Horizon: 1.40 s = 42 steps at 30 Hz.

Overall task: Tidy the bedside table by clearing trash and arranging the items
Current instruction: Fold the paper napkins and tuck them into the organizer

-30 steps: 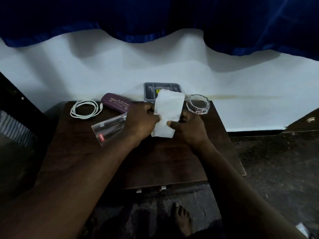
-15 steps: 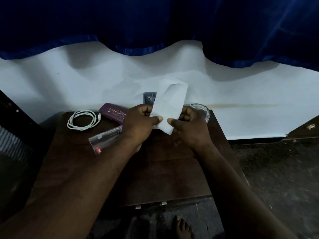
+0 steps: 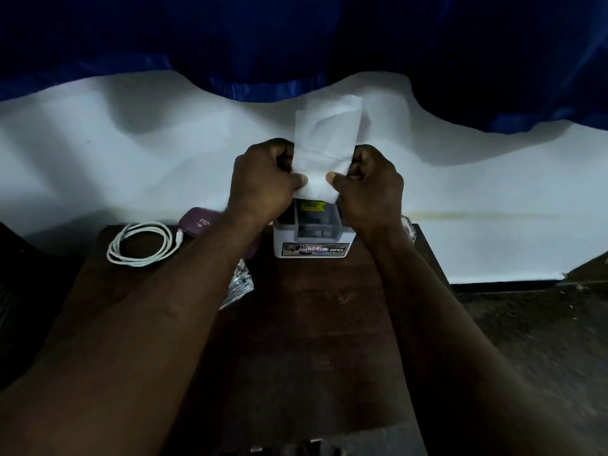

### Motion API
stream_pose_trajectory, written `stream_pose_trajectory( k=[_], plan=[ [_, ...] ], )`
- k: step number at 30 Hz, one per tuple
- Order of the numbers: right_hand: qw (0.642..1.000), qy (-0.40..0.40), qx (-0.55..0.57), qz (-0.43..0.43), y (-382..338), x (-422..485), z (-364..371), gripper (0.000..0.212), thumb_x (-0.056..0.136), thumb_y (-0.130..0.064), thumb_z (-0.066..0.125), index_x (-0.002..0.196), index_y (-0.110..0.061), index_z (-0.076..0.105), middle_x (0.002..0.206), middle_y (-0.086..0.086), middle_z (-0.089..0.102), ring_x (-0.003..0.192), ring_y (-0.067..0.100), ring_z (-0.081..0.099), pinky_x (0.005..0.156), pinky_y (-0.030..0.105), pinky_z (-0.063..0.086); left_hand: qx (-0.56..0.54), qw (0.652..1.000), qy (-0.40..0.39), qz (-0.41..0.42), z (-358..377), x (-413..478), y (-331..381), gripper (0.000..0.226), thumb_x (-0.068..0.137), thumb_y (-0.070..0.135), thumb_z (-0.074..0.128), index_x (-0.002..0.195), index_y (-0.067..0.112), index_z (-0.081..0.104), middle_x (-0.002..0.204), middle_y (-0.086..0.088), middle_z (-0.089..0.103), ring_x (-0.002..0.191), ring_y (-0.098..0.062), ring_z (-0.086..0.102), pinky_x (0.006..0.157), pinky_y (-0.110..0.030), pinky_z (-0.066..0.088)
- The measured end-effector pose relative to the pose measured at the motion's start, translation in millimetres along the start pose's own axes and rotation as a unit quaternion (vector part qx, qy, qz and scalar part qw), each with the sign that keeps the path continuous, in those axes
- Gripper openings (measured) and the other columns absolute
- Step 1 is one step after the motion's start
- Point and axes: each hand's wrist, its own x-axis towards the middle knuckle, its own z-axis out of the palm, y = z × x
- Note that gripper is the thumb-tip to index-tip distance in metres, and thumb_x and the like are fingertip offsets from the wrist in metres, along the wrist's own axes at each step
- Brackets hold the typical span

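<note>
A folded white tissue (image 3: 325, 139) is held up in the air above the back of the brown bedside table (image 3: 312, 340). My left hand (image 3: 263, 182) pinches its lower left edge and my right hand (image 3: 368, 185) pinches its lower right edge. Below the tissue stands a white and grey organiser box (image 3: 312, 238) with a label on its front. A coiled white cable (image 3: 141, 243) lies at the table's back left. A purple case (image 3: 197, 222) shows beside it, partly hidden by my left forearm.
A clear plastic wrapper (image 3: 238, 284) peeks out under my left forearm. A glass dish (image 3: 409, 227) is mostly hidden behind my right wrist. A white sheet (image 3: 131, 153) and dark blue curtain (image 3: 296, 37) lie behind the table. Dark floor (image 3: 526, 340) lies to the right.
Both hands have raised the tissue higher off the table and brought it upright. The organiser box beneath it now shows its front.
</note>
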Motion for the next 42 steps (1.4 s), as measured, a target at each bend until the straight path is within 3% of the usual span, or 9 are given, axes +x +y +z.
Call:
stream_pose_trajectory(
  k=[3, 6, 10, 13, 17, 19, 22, 35, 42],
  plan=[
    [0.999, 0.014, -0.017, -0.023, 11, 9, 9, 0.017, 0.083, -0.022, 0.079, 0.091, -0.016, 0.065, 0.08, 0.002, 0.07, 0.075, 0.02, 0.064, 0.064, 0.018, 0.044, 0.072, 0.996, 0.004, 0.049, 3, 8, -8, 0.032, 0.071, 0.017, 0.084, 0.065, 0.027, 0.055, 0.064, 0.014, 0.06, 0.063, -0.003, 0.059, 0.053, -0.005, 0.036],
    [0.999, 0.021, -0.033, -0.036, 20, 10, 16, 0.022, 0.083, -0.022, 0.079, 0.085, -0.014, 0.059, 0.073, 0.003, 0.065, 0.072, 0.023, 0.061, 0.067, 0.033, 0.045, 0.114, 0.991, 0.016, 0.074, 5, 13, -17, 0.018, 0.076, 0.019, 0.084, 0.086, 0.019, 0.069, 0.077, 0.007, 0.067, 0.075, -0.015, 0.059, 0.06, -0.007, 0.037],
    [0.999, 0.026, -0.022, -0.03, 30, 9, 24, 0.032, 0.085, -0.019, 0.078, 0.075, -0.02, 0.048, 0.066, 0.002, 0.057, 0.064, 0.019, 0.054, 0.063, 0.031, 0.044, 0.118, 0.989, 0.033, 0.085, 14, 12, -20, 0.031, 0.079, 0.016, 0.082, 0.11, 0.018, 0.077, 0.104, 0.001, 0.079, 0.095, -0.018, 0.071, 0.081, -0.018, 0.048],
    [0.998, 0.053, -0.018, -0.042, 32, 11, 24, 0.041, 0.083, -0.019, 0.079, 0.07, -0.027, 0.041, 0.06, -0.005, 0.05, 0.057, 0.012, 0.047, 0.056, 0.014, 0.035, 0.146, 0.983, 0.051, 0.102, 19, 12, -20, 0.023, 0.08, 0.017, 0.08, 0.103, 0.014, 0.075, 0.098, -0.005, 0.078, 0.091, -0.024, 0.07, 0.078, -0.025, 0.05],
    [0.999, 0.02, -0.015, -0.046, 34, 12, 24, 0.031, 0.079, -0.024, 0.082, 0.079, -0.028, 0.051, 0.063, -0.01, 0.057, 0.063, 0.005, 0.057, 0.057, 0.012, 0.037, 0.193, 0.971, 0.051, 0.132, 23, 10, -19, 0.014, 0.082, 0.015, 0.074, 0.083, 0.009, 0.062, 0.083, -0.012, 0.073, 0.083, -0.038, 0.067, 0.071, -0.043, 0.054],
    [0.999, -0.014, -0.021, -0.042, 38, 12, 22, 0.032, 0.076, -0.022, 0.084, 0.084, -0.027, 0.054, 0.067, -0.011, 0.06, 0.066, 0.004, 0.06, 0.063, 0.021, 0.046, 0.204, 0.966, 0.048, 0.152, 23, 9, -19, 0.011, 0.081, 0.012, 0.071, 0.081, 0.008, 0.061, 0.084, -0.013, 0.072, 0.082, -0.04, 0.066, 0.069, -0.044, 0.054],
    [0.997, -0.038, -0.054, -0.047, 41, 12, 19, 0.035, 0.076, -0.017, 0.083, 0.101, -0.017, 0.059, 0.073, -0.008, 0.062, 0.075, 0.021, 0.065, 0.068, 0.034, 0.053, 0.213, 0.962, 0.038, 0.166, 22, 9, -21, 0.014, 0.082, 0.011, 0.068, 0.096, 0.009, 0.07, 0.095, -0.014, 0.076, 0.09, -0.041, 0.069, 0.076, -0.046, 0.056],
    [0.986, -0.021, -0.153, -0.067, 34, 13, 23, 0.035, 0.081, -0.022, 0.076, 0.114, -0.014, 0.064, 0.101, 0.014, 0.075, 0.098, 0.039, 0.069, 0.083, 0.045, 0.056, 0.215, 0.965, 0.033, 0.149, 26, 9, -28, 0.032, 0.075, 0.012, 0.066, 0.107, 0.012, 0.073, 0.105, -0.012, 0.076, 0.098, -0.038, 0.069, 0.081, -0.045, 0.057],
    [0.987, -0.062, -0.142, -0.052, 32, 25, 14, 0.025, 0.076, -0.024, 0.073, 0.099, -0.02, 0.065, 0.091, 0.0, 0.073, 0.089, 0.026, 0.067, 0.062, 0.024, 0.041, 0.253, 0.959, 0.046, 0.119, 28, 11, -30, 0.02, 0.078, 0.023, 0.066, 0.097, 0.019, 0.072, 0.092, -0.013, 0.075, 0.086, -0.042, 0.068, 0.065, -0.033, 0.049]
  ],
)
